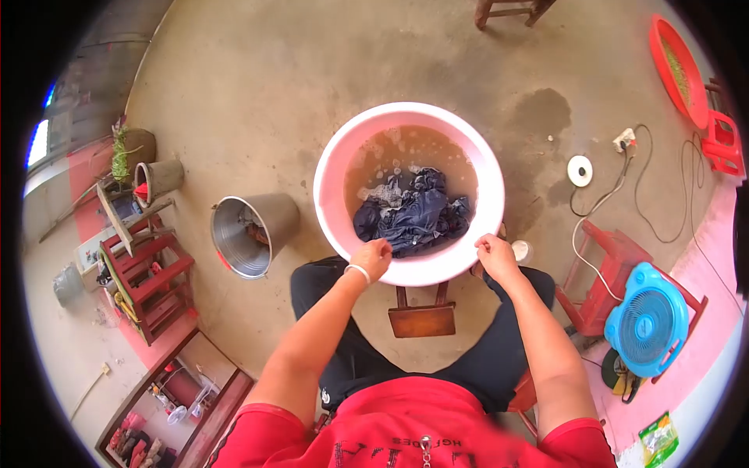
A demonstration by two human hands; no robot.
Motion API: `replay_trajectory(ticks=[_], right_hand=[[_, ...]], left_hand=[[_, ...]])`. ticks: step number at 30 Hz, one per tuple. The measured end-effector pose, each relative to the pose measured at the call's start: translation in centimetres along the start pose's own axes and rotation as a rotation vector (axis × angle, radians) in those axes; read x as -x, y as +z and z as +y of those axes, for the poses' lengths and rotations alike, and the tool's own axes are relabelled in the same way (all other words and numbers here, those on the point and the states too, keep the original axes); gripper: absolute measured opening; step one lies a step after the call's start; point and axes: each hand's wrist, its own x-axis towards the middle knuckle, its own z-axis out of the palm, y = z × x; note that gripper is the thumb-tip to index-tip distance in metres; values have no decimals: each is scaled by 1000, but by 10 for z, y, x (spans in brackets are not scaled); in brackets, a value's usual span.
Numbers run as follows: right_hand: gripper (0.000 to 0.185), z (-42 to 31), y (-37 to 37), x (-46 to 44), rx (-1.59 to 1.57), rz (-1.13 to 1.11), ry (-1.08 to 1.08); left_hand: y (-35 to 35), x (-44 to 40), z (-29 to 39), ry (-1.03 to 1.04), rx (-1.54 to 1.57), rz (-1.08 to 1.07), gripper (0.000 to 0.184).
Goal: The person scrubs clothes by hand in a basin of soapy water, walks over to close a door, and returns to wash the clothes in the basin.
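Observation:
A large pink basin with a pale rim stands in front of me, holding brownish, sudsy water. A wet, dark blue bundle of cloth lies bunched in it, partly above the water. My left hand, with a white band at the wrist, is closed at the basin's near-left rim, fingertips close to the cloth. At the near-right rim, my right hand has its fingers curled together. Whatever either hand may grip is too small or hidden to make out.
A wooden stool stands between my knees, by the basin. Left of the basin, a metal bucket lies tilted. A blue fan and a red stool are at the right, with cables across the floor. A small white cup sits by my right hand.

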Motion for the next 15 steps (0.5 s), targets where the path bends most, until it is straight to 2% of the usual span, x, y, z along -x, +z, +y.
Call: replay_trajectory(ticks=[3,6,7,9,10,12,14,15], right_hand=[[13,7,55,-56,64,-80,-101],[17,9,102,-101,155,-162,-197],[17,12,116,-109,162,-178,-202],[22,18,141,-123,250,-187,-553],[30,25,153,-130,370,-202,-660],[35,32,171,-140,500,-207,-678],[36,34,179,-149,529,-190,-700],[37,34,180,-151,546,-187,-716]], left_hand=[[60,-61,-40,-5,-56,-3,18],[90,-92,-67,-116,-194,4,26],[97,-99,-74,-123,-265,-63,31],[111,-107,-90,-100,-342,-144,38],[112,-110,-93,-100,-337,-138,38],[113,-117,-99,-31,-357,-175,39],[116,-125,-116,11,-311,-125,40],[113,-129,-121,15,-256,-177,42]])
